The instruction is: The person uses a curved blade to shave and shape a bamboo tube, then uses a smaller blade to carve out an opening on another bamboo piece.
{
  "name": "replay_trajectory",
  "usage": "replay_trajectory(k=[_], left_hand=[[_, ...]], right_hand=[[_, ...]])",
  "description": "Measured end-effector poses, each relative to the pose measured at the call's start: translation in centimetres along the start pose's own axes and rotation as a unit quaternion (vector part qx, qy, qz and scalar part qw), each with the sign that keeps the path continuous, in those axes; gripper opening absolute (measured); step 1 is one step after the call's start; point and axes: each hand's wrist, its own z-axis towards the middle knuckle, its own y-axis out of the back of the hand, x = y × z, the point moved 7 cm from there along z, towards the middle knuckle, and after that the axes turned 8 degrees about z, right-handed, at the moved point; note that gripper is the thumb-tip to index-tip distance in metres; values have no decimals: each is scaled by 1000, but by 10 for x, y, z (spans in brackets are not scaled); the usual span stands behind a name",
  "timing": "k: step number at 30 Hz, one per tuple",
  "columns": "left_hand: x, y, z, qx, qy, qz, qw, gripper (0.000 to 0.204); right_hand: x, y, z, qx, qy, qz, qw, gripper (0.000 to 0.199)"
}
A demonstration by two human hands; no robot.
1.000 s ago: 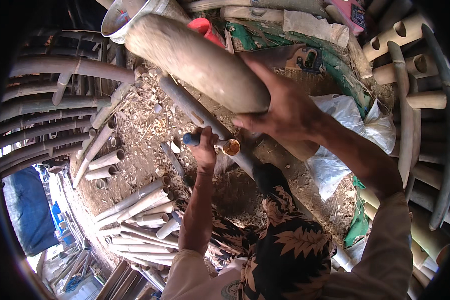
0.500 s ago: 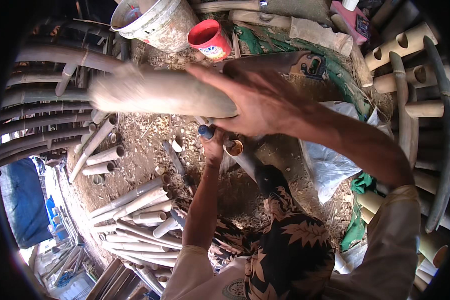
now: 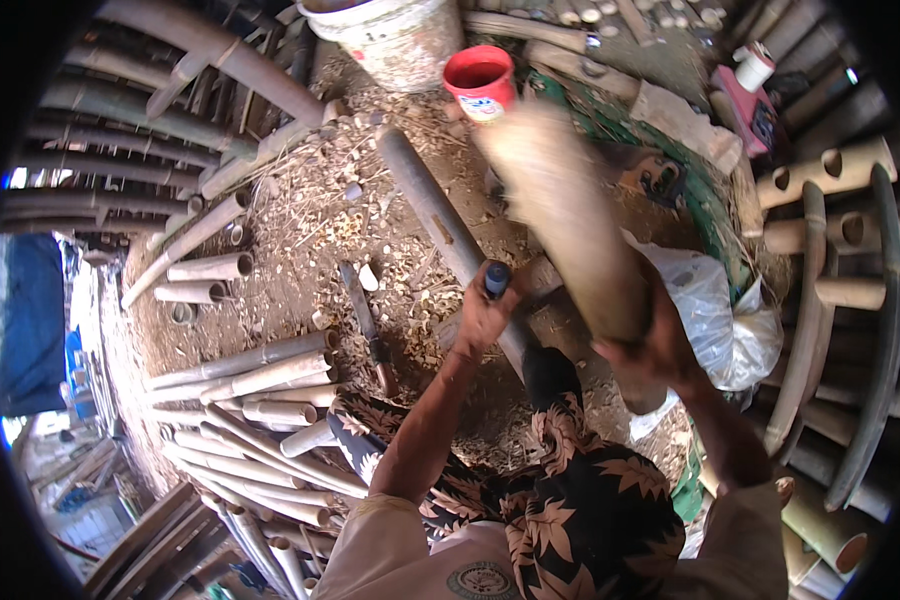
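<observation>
My left hand is closed round an upright chisel; only its dark blue handle end shows, and its blade is hidden. This hand rests over a grey-brown bamboo pole, which slants from the far middle toward my dark-covered knee or leg. On the right, my right hand grips a thick, pale wooden club near its lower end. The club is raised and tilted, its far end smeared by motion, apart from the chisel.
A knife-like tool lies on the chip-strewn ground. Bamboo pieces are piled at left. Beyond stand a whitish bucket and a red pot, with a handsaw partly behind the club. Clear plastic lies at right.
The club has swung from pointing left to pointing away from me, and my right hand has moved right and nearer. My left hand and chisel sit further right in view; more of the pole shows.
</observation>
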Motion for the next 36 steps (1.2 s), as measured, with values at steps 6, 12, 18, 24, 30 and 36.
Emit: replay_trajectory(k=[6,12,18,24,30,36], left_hand=[[-51,-49,-42,-12,-238,282,929,34],[-21,-54,-48,-88,-269,199,938,19],[-20,-60,-38,-41,-263,212,940,17],[-14,-48,-28,-93,-324,181,924,36],[-6,-60,-29,-10,-283,199,938,25],[-7,-55,-20,17,-273,299,914,22]], right_hand=[[-47,46,-115,-155,-142,-62,976,98],[-21,32,-167,-239,-185,74,950,93],[-2,-3,-136,-110,-92,-7,990,83],[-32,-25,-111,-32,-210,-166,963,79],[-43,-19,-141,-72,-214,-139,964,86],[-74,-9,-161,-113,-238,-62,963,95]])
